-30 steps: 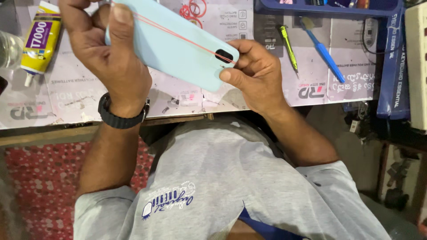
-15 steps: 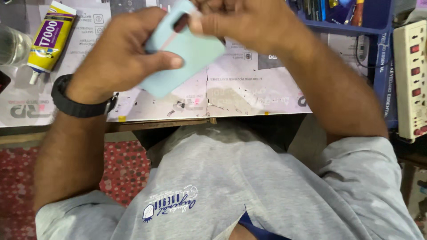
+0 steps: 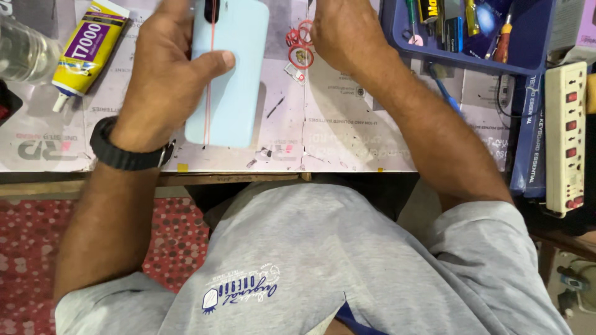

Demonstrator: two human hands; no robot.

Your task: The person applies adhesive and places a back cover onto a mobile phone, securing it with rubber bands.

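A pale blue phone (image 3: 228, 74), ringed by a thin red band, lies on the paper-covered surface (image 3: 347, 136), the left hand (image 3: 164, 74) gripping it. The right hand (image 3: 347, 34) rests closed beside red rubber bands (image 3: 300, 46). A yellow glue tube (image 3: 87, 49) lies left, a blue tray (image 3: 459, 59) and white power strip (image 3: 565, 136) right.

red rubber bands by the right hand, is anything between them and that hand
Nothing visible does. The right hand rests on the paper-covered bench right beside the red rubber bands, with no tool or part between them. The left hand holds the light blue phone apart.
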